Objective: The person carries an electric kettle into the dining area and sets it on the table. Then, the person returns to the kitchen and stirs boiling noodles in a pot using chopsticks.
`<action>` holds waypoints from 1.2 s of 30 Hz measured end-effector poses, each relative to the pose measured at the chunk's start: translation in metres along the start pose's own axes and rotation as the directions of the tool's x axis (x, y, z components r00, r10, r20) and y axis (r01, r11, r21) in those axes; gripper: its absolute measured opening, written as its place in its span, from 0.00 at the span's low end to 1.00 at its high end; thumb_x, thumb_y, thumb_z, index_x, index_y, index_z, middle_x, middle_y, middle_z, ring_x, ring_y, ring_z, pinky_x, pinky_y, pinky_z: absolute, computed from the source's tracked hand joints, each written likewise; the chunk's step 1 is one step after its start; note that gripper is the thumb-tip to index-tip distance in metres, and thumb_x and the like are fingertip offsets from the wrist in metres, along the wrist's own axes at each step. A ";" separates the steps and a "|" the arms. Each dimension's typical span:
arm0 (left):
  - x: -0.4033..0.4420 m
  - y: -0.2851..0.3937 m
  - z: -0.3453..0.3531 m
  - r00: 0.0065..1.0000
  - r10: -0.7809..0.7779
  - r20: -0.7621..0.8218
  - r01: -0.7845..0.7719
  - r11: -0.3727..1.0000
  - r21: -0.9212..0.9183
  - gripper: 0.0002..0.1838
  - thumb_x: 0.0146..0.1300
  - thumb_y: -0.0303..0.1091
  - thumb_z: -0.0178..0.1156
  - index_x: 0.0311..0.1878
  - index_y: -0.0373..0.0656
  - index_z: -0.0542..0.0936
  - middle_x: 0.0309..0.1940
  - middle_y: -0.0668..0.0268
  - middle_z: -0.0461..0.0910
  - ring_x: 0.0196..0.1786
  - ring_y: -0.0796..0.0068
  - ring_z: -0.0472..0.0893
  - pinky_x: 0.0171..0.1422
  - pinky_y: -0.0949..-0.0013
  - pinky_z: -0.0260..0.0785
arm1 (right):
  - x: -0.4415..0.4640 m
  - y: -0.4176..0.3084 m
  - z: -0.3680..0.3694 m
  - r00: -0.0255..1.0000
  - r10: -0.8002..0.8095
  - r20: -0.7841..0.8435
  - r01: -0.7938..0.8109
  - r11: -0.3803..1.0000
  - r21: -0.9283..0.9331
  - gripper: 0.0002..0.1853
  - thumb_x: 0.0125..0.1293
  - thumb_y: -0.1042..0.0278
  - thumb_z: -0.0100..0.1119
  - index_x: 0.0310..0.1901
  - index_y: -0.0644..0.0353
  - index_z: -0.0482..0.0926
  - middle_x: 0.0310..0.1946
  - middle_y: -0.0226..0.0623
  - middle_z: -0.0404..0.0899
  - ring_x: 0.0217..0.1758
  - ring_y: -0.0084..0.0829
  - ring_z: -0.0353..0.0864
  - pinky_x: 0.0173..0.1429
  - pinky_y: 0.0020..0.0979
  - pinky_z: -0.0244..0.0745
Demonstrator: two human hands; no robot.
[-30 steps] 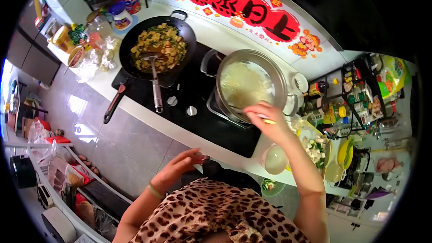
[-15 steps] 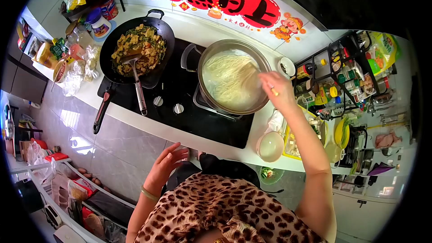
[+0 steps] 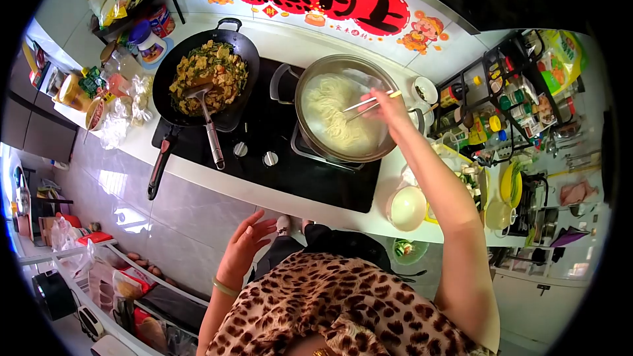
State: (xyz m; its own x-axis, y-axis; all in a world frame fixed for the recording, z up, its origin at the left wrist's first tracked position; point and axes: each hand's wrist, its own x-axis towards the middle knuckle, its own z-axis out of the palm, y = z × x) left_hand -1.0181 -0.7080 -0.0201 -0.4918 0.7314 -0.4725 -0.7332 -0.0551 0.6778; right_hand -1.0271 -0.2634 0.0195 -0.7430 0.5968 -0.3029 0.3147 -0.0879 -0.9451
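My right hand (image 3: 390, 113) is closed around a pair of chopsticks (image 3: 361, 103) over the right side of a steel pot (image 3: 306, 133). The chopstick tips reach into pale noodles (image 3: 333, 102), which lie in a loose bundle in cloudy liquid. My left hand (image 3: 249, 242) hangs in front of the counter edge with its fingers apart, holding nothing. Left of the pot stands a black wok (image 3: 163, 92) with cooked food (image 3: 212, 69) in it. A metal spatula (image 3: 210, 125) rests in the wok, its handle leaning out over the stove.
The black cooktop (image 3: 283, 184) has two knobs at its front. A pale bowl (image 3: 407, 209) stands at the counter's right front. Behind it is a rack (image 3: 491, 92) of bottles and packets. Jars and bags (image 3: 119, 109) crowd the left end. A shelf unit (image 3: 151, 277) stands at lower left.
The noodles were stretched rightward toward my right hand; now they lie bunched further left in the pot. My right hand has turned, and the chopsticks show clearly. My left hand stays open.
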 end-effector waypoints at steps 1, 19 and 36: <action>-0.001 0.001 0.001 1.000 0.000 -0.002 0.000 1.000 0.005 0.32 0.70 0.50 0.51 0.71 0.44 0.60 0.62 0.57 0.72 0.65 0.64 0.71 0.66 0.62 0.61 | -0.004 -0.002 0.007 0.999 0.049 0.014 -0.049 0.999 0.010 0.18 0.72 0.55 0.46 0.39 0.60 0.81 0.29 0.37 0.85 0.26 0.23 0.82 0.32 0.21 0.75; 0.020 0.001 0.013 0.998 -0.010 0.069 0.008 0.999 0.032 0.30 0.69 0.50 0.51 0.70 0.44 0.62 0.61 0.58 0.73 0.64 0.65 0.71 0.64 0.63 0.62 | -0.099 -0.017 0.054 0.700 -0.515 0.495 0.691 0.315 -0.650 0.05 0.62 0.68 0.56 0.39 0.56 0.78 0.33 0.40 0.79 0.36 0.43 0.79 0.42 0.39 0.76; 0.004 -0.005 0.008 1.000 0.018 0.011 -0.018 1.000 0.004 0.29 0.71 0.50 0.49 0.70 0.44 0.62 0.60 0.58 0.74 0.63 0.64 0.72 0.64 0.62 0.63 | -0.021 -0.011 -0.037 0.965 -0.225 -0.138 0.184 0.949 -0.257 0.16 0.71 0.59 0.50 0.39 0.65 0.80 0.29 0.35 0.84 0.31 0.24 0.81 0.38 0.27 0.75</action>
State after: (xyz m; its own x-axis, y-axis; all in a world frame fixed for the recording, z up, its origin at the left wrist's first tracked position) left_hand -1.0127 -0.6995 -0.0202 -0.5001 0.7374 -0.4540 -0.7221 -0.0658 0.6887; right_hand -0.9931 -0.2457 0.0411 -0.7056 0.7058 -0.0630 0.3136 0.2312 -0.9210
